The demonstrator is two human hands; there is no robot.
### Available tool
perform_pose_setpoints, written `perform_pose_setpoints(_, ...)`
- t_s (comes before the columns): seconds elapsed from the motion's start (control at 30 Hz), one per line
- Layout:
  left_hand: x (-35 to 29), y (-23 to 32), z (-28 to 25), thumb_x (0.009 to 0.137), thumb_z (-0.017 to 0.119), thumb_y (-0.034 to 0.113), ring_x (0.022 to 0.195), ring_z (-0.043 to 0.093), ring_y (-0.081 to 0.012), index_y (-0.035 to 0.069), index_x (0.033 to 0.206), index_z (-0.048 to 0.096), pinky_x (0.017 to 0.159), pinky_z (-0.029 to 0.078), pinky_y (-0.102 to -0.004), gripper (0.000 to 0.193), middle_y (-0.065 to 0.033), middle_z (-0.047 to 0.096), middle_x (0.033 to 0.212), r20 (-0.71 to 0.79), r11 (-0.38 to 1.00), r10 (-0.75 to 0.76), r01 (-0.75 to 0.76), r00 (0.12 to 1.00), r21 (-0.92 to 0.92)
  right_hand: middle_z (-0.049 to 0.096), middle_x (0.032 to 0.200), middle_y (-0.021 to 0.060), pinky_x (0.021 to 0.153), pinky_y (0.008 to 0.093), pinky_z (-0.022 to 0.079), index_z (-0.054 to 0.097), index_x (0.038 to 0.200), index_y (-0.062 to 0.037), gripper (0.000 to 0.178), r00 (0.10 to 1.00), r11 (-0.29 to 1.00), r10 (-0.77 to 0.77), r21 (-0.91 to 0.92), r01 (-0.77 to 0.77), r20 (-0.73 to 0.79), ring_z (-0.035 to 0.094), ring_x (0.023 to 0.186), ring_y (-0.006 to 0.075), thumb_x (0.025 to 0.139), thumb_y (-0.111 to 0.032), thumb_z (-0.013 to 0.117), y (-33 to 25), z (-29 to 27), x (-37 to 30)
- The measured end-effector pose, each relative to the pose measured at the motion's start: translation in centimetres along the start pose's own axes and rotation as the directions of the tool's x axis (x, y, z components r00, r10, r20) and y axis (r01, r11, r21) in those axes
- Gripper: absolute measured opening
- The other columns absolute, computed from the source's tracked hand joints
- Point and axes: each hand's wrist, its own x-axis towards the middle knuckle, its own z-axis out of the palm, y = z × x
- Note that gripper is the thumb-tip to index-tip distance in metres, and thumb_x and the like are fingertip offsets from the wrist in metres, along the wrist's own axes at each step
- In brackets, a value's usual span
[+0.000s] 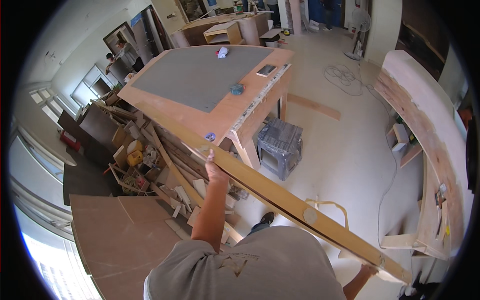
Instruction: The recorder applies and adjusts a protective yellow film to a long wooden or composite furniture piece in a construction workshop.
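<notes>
The counter (200, 112) carries the far end of a long plywood panel (280, 197), which slants toward the person. Left hand (214, 167) grips its upper edge; right hand (369, 271) clasps the near corner. Level, two-ended support seems advisable.

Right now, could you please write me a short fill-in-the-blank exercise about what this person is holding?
1. Both hands hold a long wooden ____.
2. The left hand grips the plank near the ____ workbench.
3. The right hand holds the plank's ____ end.
4. A dark ____ stands beside the workbench.

Missing words: plank; wooden; near; stool
</notes>
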Motion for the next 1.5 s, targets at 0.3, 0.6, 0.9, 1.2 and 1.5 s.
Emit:
perform_pose_setpoints(0.3,6.6,-1.5,-3.5,0.093,0.055,0.024,0.087,0.064,-0.0325,0.005,0.114,0.056,0.081,0.054,-0.0483,0.028,-0.0146,0.065,0.098,-0.123,0.998,-0.016,0.008,0.992,-0.066,0.055,0.141,0.0120,0.109,0.0546,0.041,0.050,0.141,-0.0093,0.062,0.799,0.648,-0.419,-0.474,0.596,0.432,0.053,0.128,0.0330,0.095,-0.050,0.047,3.6,2.7,-14.8)
perform_pose_setpoints(0.6,17.7,-2.1,-11.2,0.096,0.056,0.009,0.090,0.064,-0.0190,-0.007,0.118,0.062,0.088,0.050,-0.0309,0.029,-0.0107,0.066,0.096,0.128,0.732,0.370,-0.374,0.920,0.570,0.063,0.127,0.0073,0.100,0.0463,0.047,0.055,0.130,-0.0115,0.046,0.550,0.912,0.314,-0.085,-0.401,0.774,0.058,0.116,0.0255,0.098,-0.045,0.052,20.2,10.8,-20.8)
perform_pose_setpoints(0.9,-5.7,-18.6,16.1,0.080,0.075,0.040,0.107,0.059,-0.0400,-0.008,0.114,0.060,0.091,0.048,-0.0454,0.060,-0.0269,0.062,0.114,0.835,0.281,-0.546,-0.954,-0.065,0.109,0.053,0.130,0.0054,0.105,0.0448,0.037,0.049,0.133,-0.0145,0.065,0.607,0.764,0.641,-0.307,-0.568,0.471,0.048,0.120,0.0247,0.097,-0.067,0.035,33.4,17.7,-39.7)
perform_pose_setpoints(1.2,-8.3,-37.6,16.8,0.083,0.065,0.066,0.077,0.068,-0.0341,-0.009,0.088,0.067,0.070,0.053,-0.0481,0.076,-0.0233,0.068,0.081,-0.121,-0.196,-0.980,-0.691,0.155,0.696,0.059,0.127,0.0029,0.089,0.0390,0.043,0.055,0.131,-0.0144,0.065,0.279,0.688,0.717,-0.583,-0.432,0.639,0.055,0.110,0.0207,0.100,-0.065,0.027,33.1,18.9,-42.9)
perform_pose_setpoints(1.5,7.4,-39.7,-8.0,0.080,0.052,0.078,0.110,0.065,-0.0367,-0.008,0.106,0.069,0.091,0.051,-0.0451,0.091,-0.0313,0.066,0.110,-0.217,-0.209,-0.957,-0.977,0.195,0.047,0.058,0.137,0.0119,0.100,0.0419,0.047,0.057,0.136,-0.0100,0.059,0.518,0.542,0.712,-0.840,0.025,0.474,0.056,0.123,0.0272,0.102,-0.054,0.037,30.5,10.7,-31.5)
